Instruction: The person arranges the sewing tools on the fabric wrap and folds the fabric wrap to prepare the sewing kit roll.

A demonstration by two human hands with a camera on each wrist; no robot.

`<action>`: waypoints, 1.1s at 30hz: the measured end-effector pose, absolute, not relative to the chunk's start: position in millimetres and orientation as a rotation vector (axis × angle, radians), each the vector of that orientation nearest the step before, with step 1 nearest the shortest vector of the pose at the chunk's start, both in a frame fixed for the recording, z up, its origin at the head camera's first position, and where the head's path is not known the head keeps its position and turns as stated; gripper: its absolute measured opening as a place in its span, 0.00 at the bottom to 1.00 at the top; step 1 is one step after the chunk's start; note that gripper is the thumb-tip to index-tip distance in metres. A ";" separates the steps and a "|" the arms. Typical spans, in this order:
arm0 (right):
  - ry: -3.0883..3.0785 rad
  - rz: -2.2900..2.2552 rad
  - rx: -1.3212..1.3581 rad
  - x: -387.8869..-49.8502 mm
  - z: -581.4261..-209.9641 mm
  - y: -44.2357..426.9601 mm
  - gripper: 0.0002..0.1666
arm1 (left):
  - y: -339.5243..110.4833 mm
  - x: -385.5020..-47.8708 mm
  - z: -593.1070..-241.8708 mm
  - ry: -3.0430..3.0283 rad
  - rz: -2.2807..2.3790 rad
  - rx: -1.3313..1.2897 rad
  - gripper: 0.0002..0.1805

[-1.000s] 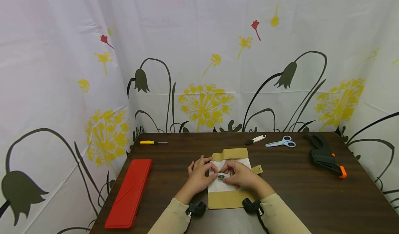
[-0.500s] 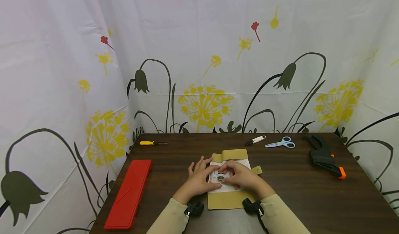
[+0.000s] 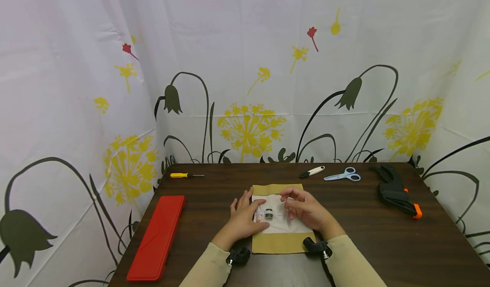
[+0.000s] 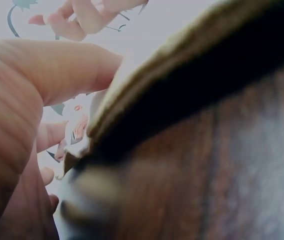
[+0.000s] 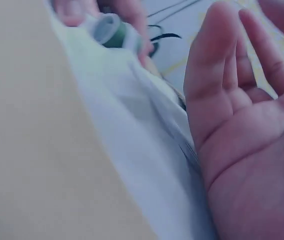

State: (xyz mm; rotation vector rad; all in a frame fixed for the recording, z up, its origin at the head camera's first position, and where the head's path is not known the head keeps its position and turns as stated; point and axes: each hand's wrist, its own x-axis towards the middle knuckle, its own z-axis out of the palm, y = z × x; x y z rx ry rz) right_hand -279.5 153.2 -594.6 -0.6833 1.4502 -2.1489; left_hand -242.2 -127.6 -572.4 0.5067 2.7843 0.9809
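Resting at the left side of a tan cloth pouch (image 3: 281,243) that lies unfolded on the table (image 3: 367,240), the person's left hand (image 3: 241,220) is spread, its thumb and forefinger well apart. The left wrist view shows the thumb lying against the cloth edge. Just beyond that gap, on the pouch's white lining, sits a small spool of green thread (image 3: 269,213), crossed by a pale band. The right hand (image 3: 308,210) is over the pouch's right side, well apart from the spool, its fingers loosely bent; whether it touches the cloth cannot be told.
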 end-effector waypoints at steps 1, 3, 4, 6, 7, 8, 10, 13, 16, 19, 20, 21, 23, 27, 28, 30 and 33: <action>1.400 -2.180 -0.700 -280.1 -593.7 157.7 0.20 | -127.7 -242.3 -572.9 2.786 0.983 0.503 0.40; 1.295 -2.246 -0.731 -282.2 -592.5 168.3 0.22 | -128.2 -242.7 -573.9 2.784 0.992 0.498 0.39; 1.235 -2.282 -0.747 -283.5 -591.9 174.2 0.24 | -128.5 -242.9 -574.5 2.785 0.996 0.498 0.38; 1.113 -2.354 -0.786 -287.3 -592.0 188.0 0.30 | -129.3 -243.7 -575.5 2.784 0.990 0.504 0.37; 1.055 -2.389 -0.810 -289.6 -592.8 195.5 0.32 | -129.6 -244.1 -576.2 2.781 0.988 0.509 0.36; 1.013 -2.425 -0.824 -291.9 -593.8 202.9 0.34 | -129.8 -244.6 -576.8 2.780 0.987 0.514 0.35; 0.976 -2.502 -0.828 -295.9 -595.7 217.7 0.35 | -130.2 -245.6 -578.2 2.778 0.981 0.521 0.34; 1.093 -2.635 -0.767 -299.7 -598.2 238.4 0.32 | -130.5 -246.7 -580.0 2.780 0.963 0.521 0.34; 1.356 -2.794 -0.579 -299.0 -597.2 256.2 0.23 | -130.4 -246.6 -580.7 2.780 0.960 0.515 0.34; 1.704 -2.909 -0.238 -295.3 -593.7 271.6 0.15 | -130.0 -245.6 -580.4 2.778 0.968 0.512 0.33; 1.823 -2.921 -0.104 -294.1 -592.6 276.4 0.16 | -129.8 -245.2 -580.4 2.776 0.969 0.512 0.33; 1.955 -2.904 0.044 -292.9 -591.5 280.5 0.18 | -129.6 -244.9 -580.3 2.776 0.966 0.512 0.33; 2.210 -2.786 0.289 -291.1 -590.2 287.9 0.20 | -129.3 -244.2 -579.8 2.773 0.969 0.513 0.33; 2.697 -2.257 0.495 -290.4 -589.9 295.3 0.23 | -129.4 -243.3 -578.0 2.771 0.977 0.516 0.33; 2.772 -2.127 0.481 -290.8 -589.9 295.8 0.24 | -129.4 -243.3 -577.6 2.771 0.977 0.517 0.33; 2.898 -1.876 0.419 -291.9 -589.9 295.9 0.28 | -129.4 -243.6 -577.3 2.775 0.979 0.520 0.33; 2.954 -1.629 0.302 -294.6 -589.7 294.7 0.34 | -129.6 -244.6 -578.2 2.779 0.978 0.522 0.33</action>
